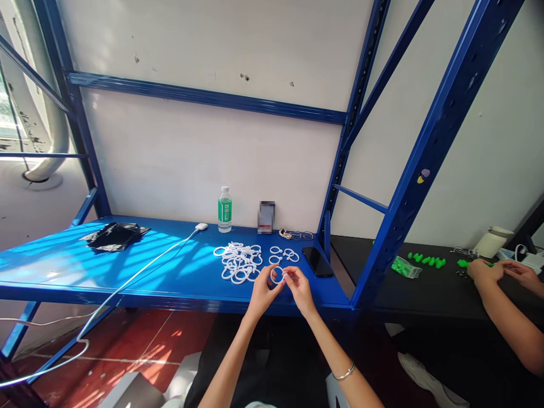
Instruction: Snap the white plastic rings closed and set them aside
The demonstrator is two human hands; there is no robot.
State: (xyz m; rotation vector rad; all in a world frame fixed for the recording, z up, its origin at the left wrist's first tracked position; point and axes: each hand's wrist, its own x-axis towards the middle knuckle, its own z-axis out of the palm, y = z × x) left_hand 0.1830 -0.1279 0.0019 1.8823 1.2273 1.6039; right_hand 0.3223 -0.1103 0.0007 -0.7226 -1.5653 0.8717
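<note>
Both hands meet over the front of the blue shelf, with one white plastic ring between them. The fingers of my left hand pinch the ring's left side. On its right side, the fingertips of my right hand are closed around the small end of the ring and partly hide it. Just left of my hands lies a heap of similar white rings. Behind my hands is a smaller group of loose white rings. A black phone lies flat to the right.
A water bottle and a blurred upright device stand by the wall, near glasses. A black plastic bag and a white cable lie left. Beyond the blue post, another person's hands handle green pieces.
</note>
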